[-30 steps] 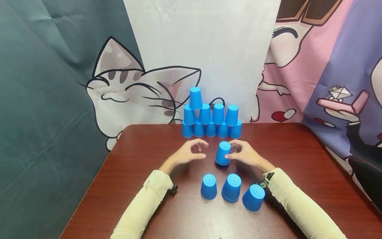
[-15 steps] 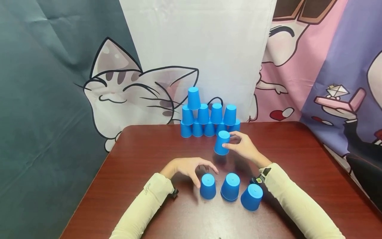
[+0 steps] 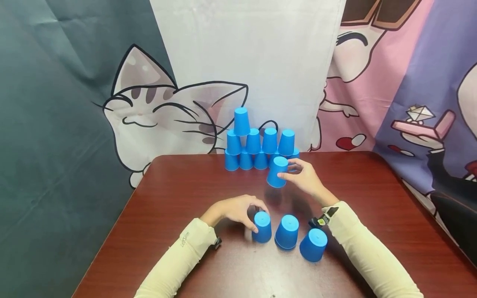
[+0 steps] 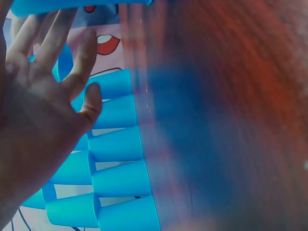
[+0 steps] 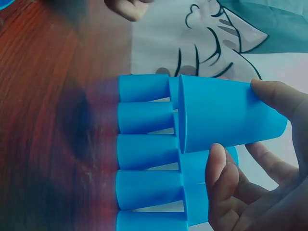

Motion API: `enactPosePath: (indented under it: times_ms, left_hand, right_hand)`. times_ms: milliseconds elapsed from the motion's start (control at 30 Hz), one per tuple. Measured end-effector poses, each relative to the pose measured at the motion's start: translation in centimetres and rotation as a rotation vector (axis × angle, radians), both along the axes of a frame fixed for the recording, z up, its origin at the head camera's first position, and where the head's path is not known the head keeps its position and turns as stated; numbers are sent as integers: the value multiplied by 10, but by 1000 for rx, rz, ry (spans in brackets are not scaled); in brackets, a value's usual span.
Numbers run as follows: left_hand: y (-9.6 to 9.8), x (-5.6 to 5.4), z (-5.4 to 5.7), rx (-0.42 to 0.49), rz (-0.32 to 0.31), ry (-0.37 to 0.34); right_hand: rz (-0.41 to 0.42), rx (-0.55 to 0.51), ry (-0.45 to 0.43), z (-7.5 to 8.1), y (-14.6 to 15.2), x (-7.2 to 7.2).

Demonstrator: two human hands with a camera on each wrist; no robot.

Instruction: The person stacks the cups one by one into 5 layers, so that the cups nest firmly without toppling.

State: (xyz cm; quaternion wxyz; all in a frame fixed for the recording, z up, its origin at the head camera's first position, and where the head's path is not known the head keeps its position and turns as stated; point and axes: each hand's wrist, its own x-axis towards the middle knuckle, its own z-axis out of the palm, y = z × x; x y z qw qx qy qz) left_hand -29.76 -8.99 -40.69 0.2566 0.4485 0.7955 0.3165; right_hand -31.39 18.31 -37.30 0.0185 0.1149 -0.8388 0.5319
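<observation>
My right hand [image 3: 305, 178] holds an upside-down blue cup [image 3: 277, 172] between thumb and fingers, lifted over the table in front of a stack of cups. The right wrist view shows this cup [image 5: 226, 113] with the thumb on one side and fingers on the other. Nearer me, my left hand [image 3: 238, 209] grips the leftmost front cup [image 3: 262, 228], thumb on its near side and fingers behind. Only a strip of that blue cup [image 4: 72, 6] shows at the top of the left wrist view. The stack [image 3: 253, 142] has two rows and one cup on top at its left.
Two more upside-down blue cups, the middle one [image 3: 286, 232] and the right one [image 3: 313, 245], stand to the right of my left hand. All stand on a dark red wooden table [image 3: 179, 182]. A printed cartoon cloth [image 3: 290, 62] hangs behind the table.
My right hand has raised its cup off the table toward the stack. The left hand has come back toward me to the leftmost front cup, taken hold of it and shifted it slightly.
</observation>
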Motion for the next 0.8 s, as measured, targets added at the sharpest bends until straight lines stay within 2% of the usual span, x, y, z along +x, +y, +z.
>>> enactPosePath:
  times_ms: [67,200,333,500,633,800]
  left_hand:
    - [-2,1,-1,-14,36,30]
    - [-5,4,-1,-22,67,57]
    - [-8,9,-1,-6,64,82]
    - [-7,19,-2,-28,65,105]
    - [-6,17,1,-13,113,119]
    - [-6,10,3,-23,107,127]
  right_hand:
    - [0,2,-4,1,0,0]
    - [1,17,-7,6,-2,1]
    - [1,19,2,10,0,5]
    - [-8,31,-38,13,7,17]
    - [-23,40,-29,19,12,16]
    - [-32,61,-27,31,7,5]
